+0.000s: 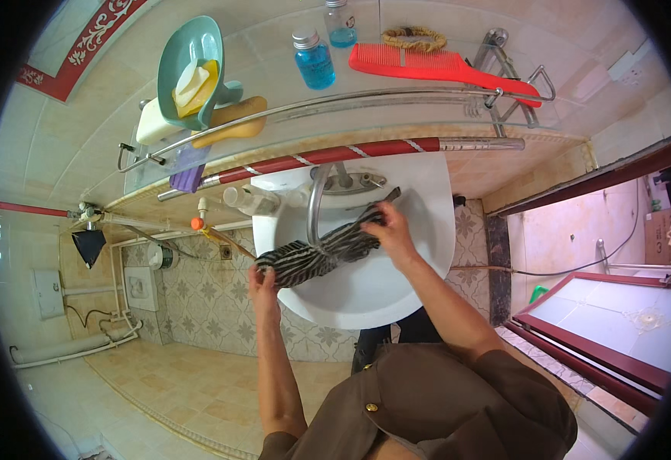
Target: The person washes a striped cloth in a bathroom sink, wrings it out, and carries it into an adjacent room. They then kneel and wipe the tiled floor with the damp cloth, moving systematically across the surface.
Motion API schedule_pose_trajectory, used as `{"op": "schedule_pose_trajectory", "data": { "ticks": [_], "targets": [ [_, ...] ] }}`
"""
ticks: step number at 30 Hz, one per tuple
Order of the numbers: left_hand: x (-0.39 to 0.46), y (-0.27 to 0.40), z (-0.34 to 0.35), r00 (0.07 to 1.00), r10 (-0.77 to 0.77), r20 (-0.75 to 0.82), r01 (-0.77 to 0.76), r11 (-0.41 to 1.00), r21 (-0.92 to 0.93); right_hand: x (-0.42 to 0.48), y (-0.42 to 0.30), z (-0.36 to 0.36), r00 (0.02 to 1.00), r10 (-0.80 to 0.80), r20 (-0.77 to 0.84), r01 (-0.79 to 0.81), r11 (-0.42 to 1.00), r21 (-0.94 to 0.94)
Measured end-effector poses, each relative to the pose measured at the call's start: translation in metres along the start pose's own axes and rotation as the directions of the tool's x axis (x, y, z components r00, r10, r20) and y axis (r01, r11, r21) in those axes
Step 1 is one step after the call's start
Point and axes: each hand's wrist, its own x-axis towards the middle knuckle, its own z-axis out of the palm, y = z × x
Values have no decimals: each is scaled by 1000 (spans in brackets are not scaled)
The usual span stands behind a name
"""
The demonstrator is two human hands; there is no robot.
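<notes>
A dark cloth with pale stripes (312, 259) is stretched slantwise across the white washbasin (364, 305). My left hand (264, 293) grips its lower left end near the basin's rim. At the upper right end, my right hand (391, 233) pinches the cloth between thumb and fingers, and a short twisted tip pokes out beyond. The curved metal faucet (316, 207) reaches over the cloth's middle, where water seems to run onto the fabric. Parts of my fingertips are hidden behind the folds.
Above the basin, a glass shelf with a metal rail (312, 109) carries a red comb (416, 62), bottles of blue liquid (314, 63) and a teal soap dish (197, 40). A red-and-silver pole (335, 156) runs below it. A clear bottle (255, 200) stands at the basin's left.
</notes>
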Motion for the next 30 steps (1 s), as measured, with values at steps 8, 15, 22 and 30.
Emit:
{"op": "schedule_pose_trajectory", "data": {
  "ticks": [8, 15, 22, 30],
  "targets": [
    [22, -30, 18, 943, 227, 241, -324, 476, 818, -2, 57, 89, 915, 212, 343, -104, 946, -307],
    [50, -92, 37, 900, 48, 432, -291, 805, 516, -36, -41, 41, 822, 55, 567, -34, 998, -47],
    [-13, -32, 123, 927, 84, 366, -83, 996, -18, -16, 32, -57, 738, 675, 10, -673, 735, 83],
    [-16, -42, 124, 819, 440, 368, -574, 627, 527, -26, 60, 40, 828, 522, 203, -504, 536, 677]
  ]
}}
